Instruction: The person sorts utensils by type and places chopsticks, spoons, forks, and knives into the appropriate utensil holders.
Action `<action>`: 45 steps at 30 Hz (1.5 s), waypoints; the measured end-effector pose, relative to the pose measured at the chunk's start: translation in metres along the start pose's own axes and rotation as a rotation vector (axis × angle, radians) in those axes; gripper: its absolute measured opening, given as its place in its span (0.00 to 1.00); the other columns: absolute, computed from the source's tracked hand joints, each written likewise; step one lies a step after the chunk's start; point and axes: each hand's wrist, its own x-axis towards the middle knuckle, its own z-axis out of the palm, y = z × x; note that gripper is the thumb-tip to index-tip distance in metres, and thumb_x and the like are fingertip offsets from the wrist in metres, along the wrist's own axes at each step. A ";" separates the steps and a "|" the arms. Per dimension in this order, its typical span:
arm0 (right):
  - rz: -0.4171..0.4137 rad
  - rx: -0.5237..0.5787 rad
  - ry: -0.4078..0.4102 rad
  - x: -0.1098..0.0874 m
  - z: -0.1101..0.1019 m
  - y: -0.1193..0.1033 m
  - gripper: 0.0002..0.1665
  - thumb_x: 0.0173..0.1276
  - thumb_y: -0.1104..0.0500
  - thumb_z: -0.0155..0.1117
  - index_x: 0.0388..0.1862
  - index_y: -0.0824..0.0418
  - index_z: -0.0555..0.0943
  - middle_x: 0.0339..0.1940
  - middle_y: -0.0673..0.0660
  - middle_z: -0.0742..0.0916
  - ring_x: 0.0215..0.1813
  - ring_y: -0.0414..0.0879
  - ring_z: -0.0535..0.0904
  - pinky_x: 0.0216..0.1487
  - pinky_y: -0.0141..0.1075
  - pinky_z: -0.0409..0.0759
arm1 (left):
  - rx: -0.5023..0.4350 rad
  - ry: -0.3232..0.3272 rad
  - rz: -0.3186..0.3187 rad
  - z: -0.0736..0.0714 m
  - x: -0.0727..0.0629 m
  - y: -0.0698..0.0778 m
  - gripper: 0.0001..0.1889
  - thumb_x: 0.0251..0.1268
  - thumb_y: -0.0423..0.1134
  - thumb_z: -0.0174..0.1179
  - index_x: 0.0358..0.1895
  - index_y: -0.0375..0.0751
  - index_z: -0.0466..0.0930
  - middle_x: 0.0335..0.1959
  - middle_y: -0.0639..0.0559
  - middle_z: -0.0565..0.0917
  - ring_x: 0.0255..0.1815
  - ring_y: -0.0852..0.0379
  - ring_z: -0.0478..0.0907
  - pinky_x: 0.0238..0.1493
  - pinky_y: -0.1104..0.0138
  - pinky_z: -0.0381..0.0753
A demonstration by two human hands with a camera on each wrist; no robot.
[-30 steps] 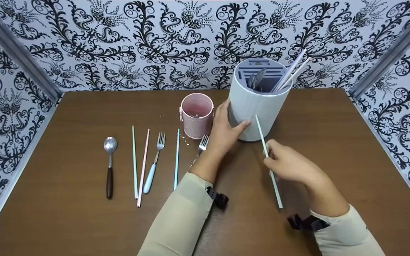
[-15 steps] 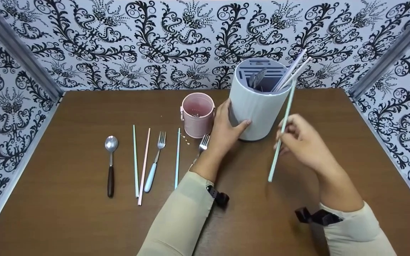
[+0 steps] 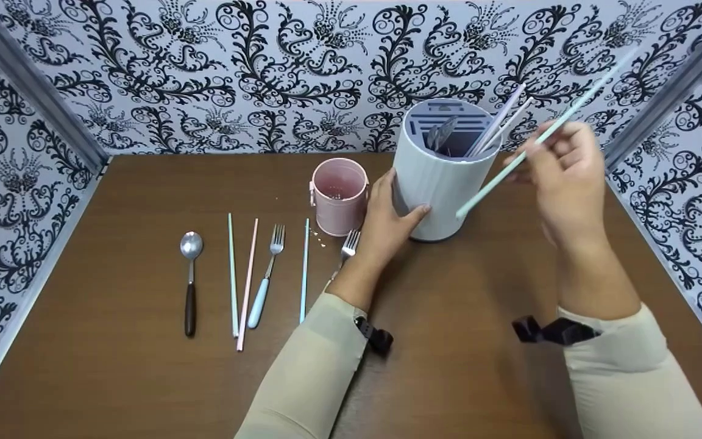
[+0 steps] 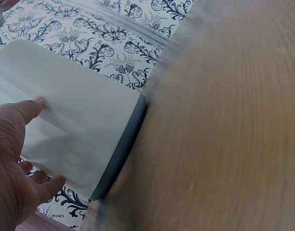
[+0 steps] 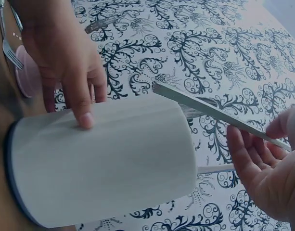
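Observation:
My right hand pinches a pale green chopstick between thumb and fingers, raised beside the white utensil holder. The chopstick slants, its lower end in front of the holder's side and its upper end up to the right. My left hand holds the holder low on its left side, thumb across the front and fingers round the side. In the holder's grey slotted top stand two pale chopsticks and some metal cutlery. The right wrist view shows the green chopstick close to the holder's rim.
A pink cup stands left of the holder. On the table lie a dark-handled spoon, a green chopstick, a pink chopstick, a blue-handled fork, a blue chopstick and a fork partly behind my left arm.
My right hand has risen up and to the right with the green chopstick, which now tilts the other way, its upper end to the right. My left hand has stayed on the holder.

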 end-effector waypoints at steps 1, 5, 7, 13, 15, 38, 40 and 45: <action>-0.027 0.032 0.041 0.003 0.001 -0.001 0.10 0.71 0.74 0.59 0.50 0.69 0.74 0.35 0.62 0.83 0.31 0.52 0.86 0.31 0.38 0.88 | 0.001 0.000 0.001 0.000 0.000 0.000 0.47 0.62 0.46 0.75 0.80 0.38 0.59 0.78 0.41 0.67 0.80 0.47 0.64 0.83 0.58 0.61; -0.139 0.134 0.191 0.014 0.008 -0.003 0.11 0.71 0.74 0.57 0.50 0.68 0.73 0.36 0.64 0.81 0.32 0.54 0.83 0.30 0.40 0.87 | -0.001 0.003 0.004 0.000 0.000 -0.001 0.47 0.61 0.46 0.75 0.80 0.38 0.59 0.77 0.41 0.67 0.79 0.47 0.65 0.82 0.58 0.62; -0.186 0.168 0.244 0.016 0.013 -0.006 0.11 0.72 0.74 0.56 0.51 0.69 0.72 0.36 0.64 0.80 0.33 0.55 0.83 0.32 0.41 0.88 | -0.003 0.005 0.005 0.000 0.000 -0.001 0.47 0.61 0.46 0.75 0.80 0.37 0.59 0.77 0.41 0.68 0.79 0.47 0.65 0.82 0.58 0.62; -0.242 0.142 0.300 0.024 0.020 -0.005 0.12 0.73 0.74 0.55 0.52 0.66 0.71 0.37 0.62 0.79 0.38 0.55 0.83 0.37 0.41 0.89 | -0.007 0.007 0.008 0.000 0.000 0.000 0.48 0.61 0.46 0.76 0.80 0.37 0.59 0.78 0.40 0.67 0.80 0.47 0.64 0.83 0.59 0.61; -0.240 0.128 0.290 0.027 0.019 0.000 0.13 0.74 0.74 0.55 0.53 0.66 0.71 0.39 0.61 0.79 0.39 0.54 0.82 0.38 0.40 0.89 | -0.006 0.010 0.009 0.001 -0.001 -0.001 0.48 0.61 0.46 0.76 0.80 0.37 0.59 0.78 0.41 0.67 0.79 0.47 0.65 0.82 0.59 0.61; -0.141 -0.264 0.137 0.048 0.006 0.059 0.15 0.68 0.75 0.61 0.46 0.59 0.80 0.42 0.54 0.81 0.43 0.45 0.80 0.44 0.31 0.84 | -0.009 0.009 0.011 0.000 -0.002 0.000 0.47 0.61 0.46 0.75 0.80 0.39 0.59 0.78 0.42 0.68 0.79 0.48 0.65 0.82 0.59 0.62; -0.119 -0.288 0.134 0.049 0.005 0.061 0.15 0.67 0.74 0.63 0.46 0.58 0.80 0.42 0.53 0.81 0.43 0.45 0.80 0.44 0.29 0.83 | -0.012 0.007 0.006 0.000 -0.002 0.001 0.47 0.62 0.46 0.75 0.81 0.39 0.59 0.78 0.42 0.68 0.79 0.48 0.65 0.82 0.60 0.62; -0.101 -0.340 0.117 0.048 0.003 0.063 0.14 0.67 0.73 0.64 0.47 0.58 0.80 0.42 0.54 0.82 0.45 0.45 0.80 0.45 0.28 0.82 | -0.011 0.009 0.005 0.000 -0.002 0.000 0.48 0.61 0.45 0.75 0.81 0.39 0.59 0.77 0.42 0.68 0.79 0.48 0.65 0.82 0.59 0.62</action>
